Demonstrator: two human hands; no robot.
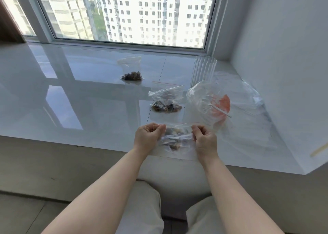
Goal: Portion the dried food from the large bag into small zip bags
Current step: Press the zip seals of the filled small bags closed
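Observation:
A small clear zip bag (177, 136) with dark dried food inside is stretched between my hands near the front edge of the white sill (71, 95). My left hand (148, 137) pinches its left top corner. My right hand (204, 139) pinches the right top corner. Two other small bags with dried food lie on the sill: one (166, 100) just beyond my hands, one (131, 70) farther back. The large clear bag (209, 100), crumpled, with an orange patch, lies to the right.
A ribbed clear glass (205, 70) stands at the back right, behind the large bag. Flat clear plastic (248, 127) spreads over the sill's right side by the wall. The window (124, 13) runs along the back. My knees are below the sill's edge.

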